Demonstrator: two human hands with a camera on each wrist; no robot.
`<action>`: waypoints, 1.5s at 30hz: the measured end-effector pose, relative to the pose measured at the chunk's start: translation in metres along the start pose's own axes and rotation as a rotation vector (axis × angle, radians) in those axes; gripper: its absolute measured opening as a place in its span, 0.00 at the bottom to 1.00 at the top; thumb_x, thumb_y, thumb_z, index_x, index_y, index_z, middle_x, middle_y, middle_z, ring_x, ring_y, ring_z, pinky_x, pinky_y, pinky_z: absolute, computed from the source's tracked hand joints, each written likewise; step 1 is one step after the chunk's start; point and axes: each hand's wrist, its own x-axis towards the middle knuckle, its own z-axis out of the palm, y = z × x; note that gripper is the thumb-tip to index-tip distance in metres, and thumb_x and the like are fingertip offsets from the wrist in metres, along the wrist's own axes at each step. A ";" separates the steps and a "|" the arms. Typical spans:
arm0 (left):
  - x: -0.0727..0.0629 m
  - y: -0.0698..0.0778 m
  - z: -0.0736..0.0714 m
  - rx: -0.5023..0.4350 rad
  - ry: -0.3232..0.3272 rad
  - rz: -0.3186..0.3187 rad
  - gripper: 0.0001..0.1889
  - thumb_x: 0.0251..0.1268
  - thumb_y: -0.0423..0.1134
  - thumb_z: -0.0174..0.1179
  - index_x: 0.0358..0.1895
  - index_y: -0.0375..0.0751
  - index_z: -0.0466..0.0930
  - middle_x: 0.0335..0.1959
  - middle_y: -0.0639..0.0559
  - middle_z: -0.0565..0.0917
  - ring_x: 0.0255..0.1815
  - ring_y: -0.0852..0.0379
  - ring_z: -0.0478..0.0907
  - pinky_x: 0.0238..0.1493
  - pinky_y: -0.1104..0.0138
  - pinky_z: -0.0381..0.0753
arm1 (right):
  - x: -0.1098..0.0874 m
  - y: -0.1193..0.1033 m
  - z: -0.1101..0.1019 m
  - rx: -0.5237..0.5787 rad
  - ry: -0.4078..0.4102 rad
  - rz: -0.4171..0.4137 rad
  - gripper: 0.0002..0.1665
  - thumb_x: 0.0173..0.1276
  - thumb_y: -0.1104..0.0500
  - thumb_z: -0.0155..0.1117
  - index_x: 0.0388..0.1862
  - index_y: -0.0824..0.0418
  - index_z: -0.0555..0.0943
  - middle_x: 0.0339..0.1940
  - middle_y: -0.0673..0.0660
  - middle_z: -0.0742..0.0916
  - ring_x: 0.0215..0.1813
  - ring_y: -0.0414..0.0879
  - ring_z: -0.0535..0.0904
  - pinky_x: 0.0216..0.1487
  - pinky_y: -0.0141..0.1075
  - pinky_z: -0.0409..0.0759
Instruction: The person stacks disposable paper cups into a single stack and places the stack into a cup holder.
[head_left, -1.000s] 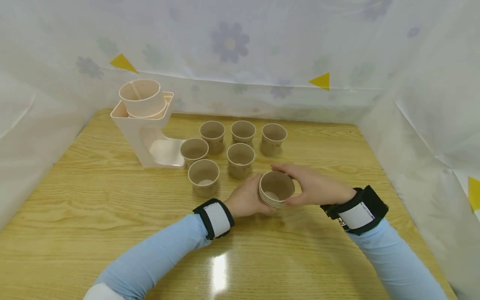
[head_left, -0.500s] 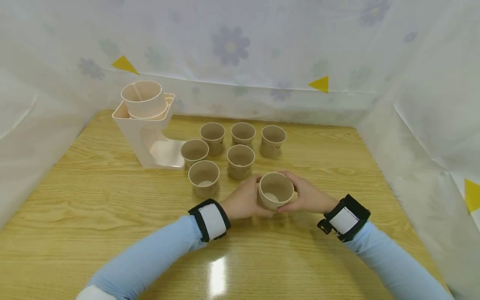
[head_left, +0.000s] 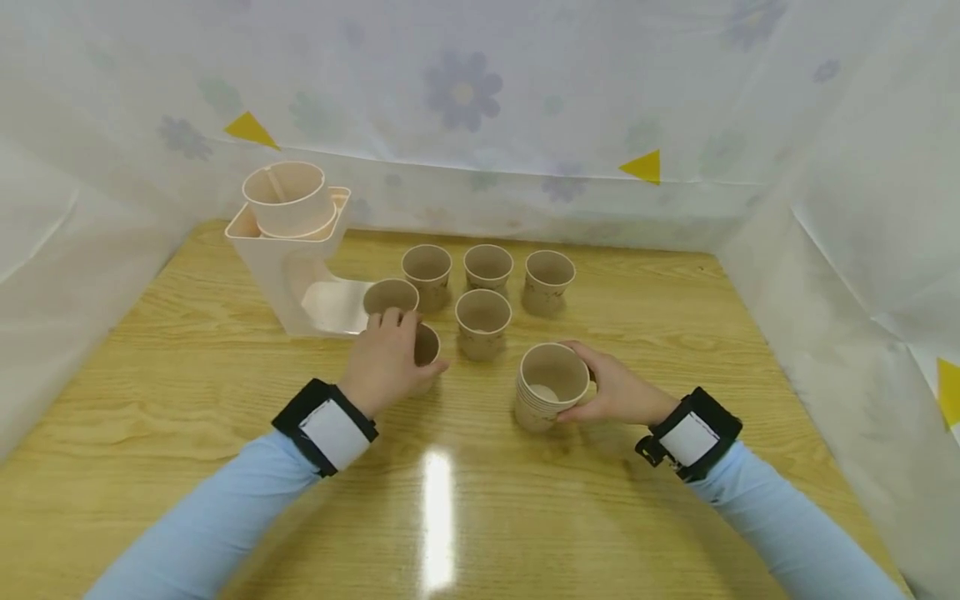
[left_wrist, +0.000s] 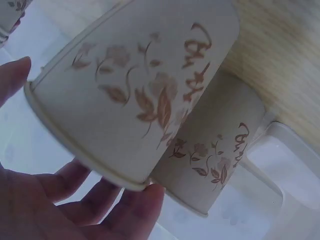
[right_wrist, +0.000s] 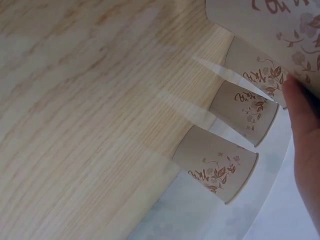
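Note:
My left hand (head_left: 384,365) grips the front-left paper cup (head_left: 427,343) from above, fingers over its left side and thumb at the right. In the left wrist view this cup (left_wrist: 120,95), with brown flower print, has my fingertips (left_wrist: 154,192) right at its rim. A second paper cup (left_wrist: 207,150) stands close behind it. My right hand (head_left: 618,387) holds a nested stack of paper cups (head_left: 534,408) by its right side; the stack stands upright at the middle right of the table. In the right wrist view the stack (right_wrist: 272,27) is partly cut off.
A pale cup dispenser (head_left: 281,275) with a round container (head_left: 288,200) on top stands at the back left. Beside its base is one paper cup (head_left: 390,293). Several more stand farther back, including a middle cup (head_left: 482,329) and a back-right cup (head_left: 547,283). White curtains surround the table (head_left: 225,400).
My left hand has let go of the stack and moved left onto the front-left cup. My right hand first shifted its hold on the stack, then stayed there with it.

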 end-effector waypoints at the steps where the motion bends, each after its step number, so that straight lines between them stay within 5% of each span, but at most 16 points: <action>1: 0.000 -0.001 0.001 0.004 0.000 -0.001 0.39 0.50 0.58 0.66 0.56 0.28 0.70 0.52 0.31 0.74 0.52 0.33 0.71 0.48 0.51 0.77 | 0.000 0.000 0.000 -0.002 0.001 0.002 0.48 0.47 0.57 0.78 0.66 0.59 0.64 0.58 0.56 0.78 0.59 0.50 0.73 0.59 0.42 0.72; 6: 0.001 0.000 0.002 -0.021 0.034 -0.017 0.39 0.48 0.54 0.68 0.56 0.26 0.69 0.52 0.29 0.74 0.54 0.32 0.69 0.55 0.50 0.72 | 0.000 -0.002 0.001 -0.020 0.006 0.006 0.49 0.46 0.56 0.78 0.66 0.59 0.64 0.58 0.56 0.78 0.59 0.49 0.73 0.59 0.44 0.72; 11: -0.001 0.010 -0.014 -0.140 0.123 0.021 0.39 0.46 0.50 0.69 0.57 0.27 0.68 0.50 0.30 0.76 0.55 0.34 0.68 0.59 0.50 0.67 | -0.001 -0.003 0.001 -0.016 0.009 0.006 0.49 0.46 0.56 0.78 0.66 0.59 0.64 0.58 0.56 0.78 0.59 0.49 0.73 0.60 0.44 0.72; 21: 0.006 0.073 -0.072 -0.554 0.293 0.335 0.35 0.47 0.45 0.71 0.58 0.34 0.68 0.53 0.44 0.77 0.56 0.48 0.69 0.60 0.59 0.65 | -0.003 -0.004 0.003 -0.001 0.013 0.008 0.49 0.46 0.58 0.78 0.66 0.61 0.63 0.57 0.58 0.79 0.57 0.51 0.75 0.58 0.39 0.74; 27: 0.010 0.103 -0.064 -0.596 0.186 0.445 0.35 0.48 0.46 0.71 0.59 0.35 0.68 0.55 0.47 0.76 0.56 0.49 0.66 0.56 0.63 0.70 | -0.003 -0.004 0.005 0.023 0.008 0.037 0.44 0.47 0.58 0.77 0.63 0.60 0.67 0.53 0.58 0.81 0.53 0.48 0.77 0.56 0.41 0.76; 32: 0.013 0.113 -0.047 -0.560 0.046 0.430 0.36 0.48 0.45 0.70 0.61 0.35 0.67 0.57 0.47 0.76 0.56 0.49 0.67 0.55 0.64 0.73 | -0.002 -0.004 0.006 -0.016 0.022 0.016 0.42 0.46 0.55 0.78 0.61 0.55 0.69 0.57 0.50 0.78 0.57 0.37 0.71 0.61 0.35 0.70; 45: 0.018 0.115 -0.014 -0.454 -0.107 0.360 0.36 0.49 0.46 0.70 0.61 0.36 0.68 0.55 0.46 0.78 0.56 0.50 0.69 0.54 0.65 0.74 | -0.004 -0.002 0.008 -0.015 0.031 0.047 0.39 0.45 0.56 0.78 0.57 0.57 0.72 0.52 0.52 0.81 0.52 0.42 0.75 0.54 0.35 0.74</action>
